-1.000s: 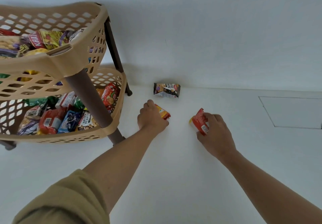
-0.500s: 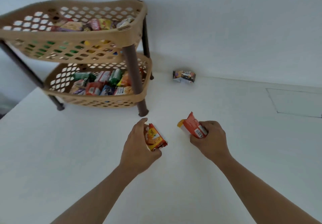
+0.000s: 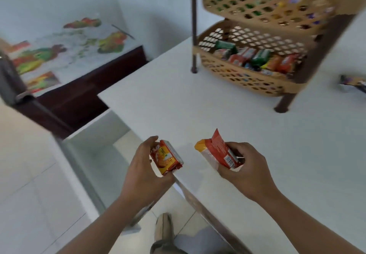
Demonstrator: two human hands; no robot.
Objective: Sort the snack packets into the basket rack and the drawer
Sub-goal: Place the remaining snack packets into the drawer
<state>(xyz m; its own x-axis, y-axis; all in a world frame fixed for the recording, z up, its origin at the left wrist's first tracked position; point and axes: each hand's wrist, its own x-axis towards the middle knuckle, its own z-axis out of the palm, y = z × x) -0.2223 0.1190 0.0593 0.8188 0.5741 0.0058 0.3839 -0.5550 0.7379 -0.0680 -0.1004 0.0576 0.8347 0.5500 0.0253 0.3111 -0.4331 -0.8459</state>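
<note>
My left hand (image 3: 144, 171) grips a small red and yellow snack packet (image 3: 166, 157) over the near edge of the white table (image 3: 198, 105). My right hand (image 3: 244, 166) holds a red and orange snack packet (image 3: 216, 151) above the table, a little to the right. The beige two-tier basket rack (image 3: 251, 79) stands at the far right with several packets in both tiers. A dark snack packet (image 3: 353, 82) lies on the table right of the rack. An open white drawer (image 3: 95, 141) sticks out below the table's left side; I cannot see anything inside it.
A bed with a colourful patterned sheet (image 3: 65, 52) and a dark wooden frame (image 3: 83, 91) stands at the left. Pale floor tiles (image 3: 29, 194) lie below. My foot (image 3: 164, 228) shows under the table edge.
Both hands pulled back from the wall toward the table's near edge, each keeping its packet. The view swung left, so the rack now sits at the right and the drawer and bed appear.
</note>
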